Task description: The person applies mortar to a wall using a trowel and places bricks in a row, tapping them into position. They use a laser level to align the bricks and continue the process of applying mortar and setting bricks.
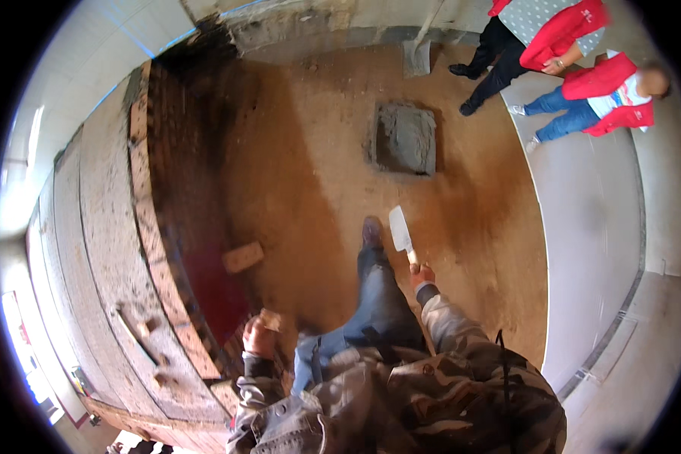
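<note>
My right hand [422, 275] is closed round the pale handle of a bricklaying trowel [399, 228]. Its flat, broad blade points away from me over the brown floor, beside my forward shoe. Low on the left, beside the brick wall [140, 189], my left hand [258, 337] grips a tan brick [271, 320], partly covered by the fingers. A second orange-tan brick [244, 257] is farther ahead, by a dark red patch at the wall's foot; whether it rests on something there I cannot tell.
A square tub of grey mortar [434, 144] stands ahead on the floor [340, 121], with a shovel [417, 59] behind it. At the far right are two people in red vests [556, 45] [601, 91], near a white panel [590, 204]. A thin tool [136, 333] lies on the grey wall top.
</note>
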Demonstrator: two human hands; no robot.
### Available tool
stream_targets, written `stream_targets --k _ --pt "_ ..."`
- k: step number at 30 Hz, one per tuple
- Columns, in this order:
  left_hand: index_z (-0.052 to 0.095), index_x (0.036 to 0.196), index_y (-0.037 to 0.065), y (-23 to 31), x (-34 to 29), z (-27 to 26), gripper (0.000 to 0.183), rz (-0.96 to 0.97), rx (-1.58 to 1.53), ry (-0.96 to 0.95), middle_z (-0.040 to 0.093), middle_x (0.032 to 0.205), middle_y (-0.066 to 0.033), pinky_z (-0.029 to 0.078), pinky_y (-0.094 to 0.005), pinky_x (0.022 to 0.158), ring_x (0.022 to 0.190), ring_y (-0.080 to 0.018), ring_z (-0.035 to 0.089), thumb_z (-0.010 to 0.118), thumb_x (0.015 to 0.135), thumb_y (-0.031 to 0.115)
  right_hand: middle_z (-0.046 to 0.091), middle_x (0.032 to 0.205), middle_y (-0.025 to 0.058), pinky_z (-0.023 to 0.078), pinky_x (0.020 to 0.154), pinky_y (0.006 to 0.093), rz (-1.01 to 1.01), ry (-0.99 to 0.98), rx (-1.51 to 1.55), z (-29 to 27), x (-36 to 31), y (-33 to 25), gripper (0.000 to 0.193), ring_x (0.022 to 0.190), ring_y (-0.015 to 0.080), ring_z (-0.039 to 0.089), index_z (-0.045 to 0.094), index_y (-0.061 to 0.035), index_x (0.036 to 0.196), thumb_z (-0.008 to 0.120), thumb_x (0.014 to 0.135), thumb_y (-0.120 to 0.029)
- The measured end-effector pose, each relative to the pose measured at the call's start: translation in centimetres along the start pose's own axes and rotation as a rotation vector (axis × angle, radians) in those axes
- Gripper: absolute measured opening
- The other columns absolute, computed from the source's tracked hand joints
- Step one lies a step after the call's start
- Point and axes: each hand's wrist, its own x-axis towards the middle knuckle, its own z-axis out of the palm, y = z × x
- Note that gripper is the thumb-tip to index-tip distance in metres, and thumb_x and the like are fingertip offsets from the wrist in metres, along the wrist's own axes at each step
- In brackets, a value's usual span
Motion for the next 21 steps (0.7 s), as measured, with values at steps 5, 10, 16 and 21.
stream_targets --k 5,10,16,21 --pt "0.062 0.123 0.009 4.0 11.1 11.9 0.047 -0.612 -0.773 0.068 0.065 0.107 -0.0134 0.055 -0.0357 0.076 0.087 -0.0292 0.066 0.075 0.078 0.012 0.067 0.099 0.0262 0.052 0.075 0.0531 0.056 -0.257 -0.100 1.5 17.4 -3.2 0.056 0.094 0.0452 0.064 0.068 -0.0004 0.096 0.045 0.095 -0.052" --pt "0.051 0.124 -0.004 3.7 21.9 22.1 0.065 -0.558 -0.539 -0.103 0.062 0.116 -0.0169 0.051 -0.0401 0.090 0.106 -0.0273 0.061 0.080 0.077 0.031 0.058 0.060 0.0098 0.040 0.039 0.0389 0.435 -0.487 0.493 7.1 31.6 -2.3 0.049 0.045 0.0229 0.055 0.057 -0.0041 0.088 0.054 0.094 -0.053" --pt "0.037 0.136 -0.004 -0.9 32.7 31.4 0.083 -0.470 -0.419 -0.170 0.058 0.125 -0.0190 0.046 -0.0391 0.098 0.114 -0.0267 0.057 0.082 0.074 0.029 0.047 0.054 0.0012 0.035 0.039 0.0324 0.701 -0.700 0.879 10.1 41.7 -9.8 0.050 0.041 0.0143 0.043 0.050 -0.0128 0.074 0.056 0.092 -0.060" --pt "0.035 0.138 -0.006 -2.2 42.3 34.4 0.087 -0.594 -0.289 -0.266 0.057 0.126 -0.0212 0.042 -0.0400 0.102 0.117 -0.0287 0.055 0.082 0.073 0.030 0.049 0.056 0.0057 0.037 0.040 0.0366 0.661 -0.595 1.041 21.4 49.5 -10.3 0.042 0.045 0.0181 0.047 0.052 -0.0051 0.080 0.050 0.101 -0.041"
